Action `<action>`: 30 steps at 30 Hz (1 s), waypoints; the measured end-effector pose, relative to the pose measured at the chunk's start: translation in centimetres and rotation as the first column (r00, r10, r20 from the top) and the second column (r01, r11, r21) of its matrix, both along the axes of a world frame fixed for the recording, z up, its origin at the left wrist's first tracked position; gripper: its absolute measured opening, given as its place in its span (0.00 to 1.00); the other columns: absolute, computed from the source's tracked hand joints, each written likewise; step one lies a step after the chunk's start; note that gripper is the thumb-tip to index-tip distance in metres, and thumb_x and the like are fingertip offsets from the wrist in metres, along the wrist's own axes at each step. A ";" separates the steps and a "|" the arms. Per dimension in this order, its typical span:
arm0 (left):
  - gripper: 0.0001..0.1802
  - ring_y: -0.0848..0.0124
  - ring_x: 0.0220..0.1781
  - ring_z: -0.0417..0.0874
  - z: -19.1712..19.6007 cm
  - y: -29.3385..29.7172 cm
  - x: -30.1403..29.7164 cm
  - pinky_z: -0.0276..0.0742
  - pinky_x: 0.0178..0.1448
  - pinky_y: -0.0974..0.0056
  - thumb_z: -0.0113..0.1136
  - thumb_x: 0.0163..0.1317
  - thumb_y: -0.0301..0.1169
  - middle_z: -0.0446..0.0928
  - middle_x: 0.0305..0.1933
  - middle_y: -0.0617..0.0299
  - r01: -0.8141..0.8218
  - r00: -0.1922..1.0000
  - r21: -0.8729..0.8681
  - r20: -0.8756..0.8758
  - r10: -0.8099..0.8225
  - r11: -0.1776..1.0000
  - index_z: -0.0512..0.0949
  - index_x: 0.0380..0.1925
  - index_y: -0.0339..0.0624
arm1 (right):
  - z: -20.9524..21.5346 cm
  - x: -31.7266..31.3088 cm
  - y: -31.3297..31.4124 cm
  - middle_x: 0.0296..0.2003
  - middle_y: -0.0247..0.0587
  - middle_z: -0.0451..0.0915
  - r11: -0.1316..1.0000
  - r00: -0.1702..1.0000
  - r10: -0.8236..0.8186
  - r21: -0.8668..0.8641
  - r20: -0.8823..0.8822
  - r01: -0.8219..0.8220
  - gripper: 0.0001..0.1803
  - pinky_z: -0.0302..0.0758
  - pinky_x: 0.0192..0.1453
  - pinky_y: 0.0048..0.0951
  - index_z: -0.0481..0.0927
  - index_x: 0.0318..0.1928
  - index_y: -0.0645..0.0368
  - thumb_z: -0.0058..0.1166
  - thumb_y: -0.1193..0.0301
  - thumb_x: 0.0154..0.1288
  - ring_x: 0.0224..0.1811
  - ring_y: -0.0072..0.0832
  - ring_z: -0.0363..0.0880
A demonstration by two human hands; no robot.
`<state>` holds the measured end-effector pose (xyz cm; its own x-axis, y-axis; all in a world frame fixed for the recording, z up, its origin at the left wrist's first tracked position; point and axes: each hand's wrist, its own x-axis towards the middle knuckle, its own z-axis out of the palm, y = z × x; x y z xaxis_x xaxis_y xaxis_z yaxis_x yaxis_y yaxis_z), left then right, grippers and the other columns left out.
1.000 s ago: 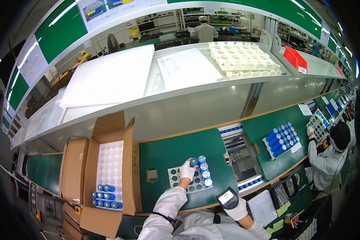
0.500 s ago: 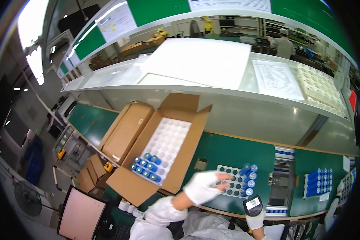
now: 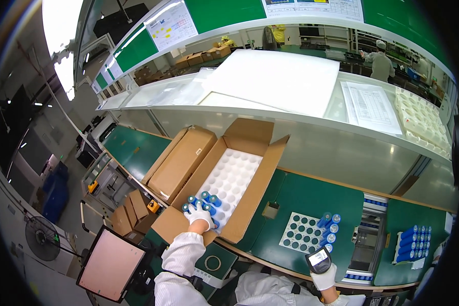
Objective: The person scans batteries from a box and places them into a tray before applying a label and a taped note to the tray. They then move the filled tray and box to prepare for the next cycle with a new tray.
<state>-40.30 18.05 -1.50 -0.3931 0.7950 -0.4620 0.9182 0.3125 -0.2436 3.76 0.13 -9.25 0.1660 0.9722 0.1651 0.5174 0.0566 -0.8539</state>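
On the green workbench (image 3: 311, 196) we see an open cardboard box (image 3: 250, 148). Our left hand (image 3: 199, 214), fingers spread, rests on the blue cylinders (image 3: 209, 200); our right hand (image 3: 324, 278) is clamped on a handheld scanner (image 3: 318, 258).

A long green workbench (image 3: 311, 196) carries an open cardboard box (image 3: 250, 148) at nine o'clock, holding a white cell tray. At centre lies a perforated white holder (image 3: 301, 232) with blue cylinders. At three o'clock, more blue cylinders (image 3: 412, 243) lie in rows.

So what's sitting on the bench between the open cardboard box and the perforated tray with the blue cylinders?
In the head view, one small open square holder sits on the green bench between them.
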 end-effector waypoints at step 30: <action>0.26 0.68 0.30 0.76 1.5 -0.8 2.4 0.78 0.38 0.60 0.54 0.66 0.58 0.73 0.30 0.63 -0.532 -0.833 -0.658 0.295 -0.467 0.533 0.72 0.39 0.44 | 0.4 -0.5 0.5 0.23 0.45 0.83 0.995 0.995 0.094 0.036 -0.039 -0.092 0.11 0.79 0.34 0.38 0.82 0.28 0.58 0.68 0.71 0.41 0.28 0.44 0.84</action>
<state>-37.88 17.21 -0.03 -0.1646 0.9333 -0.3190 -0.9680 -0.0907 0.2338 3.30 0.62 -8.83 0.0823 0.9776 0.1937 0.4735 0.1327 -0.8707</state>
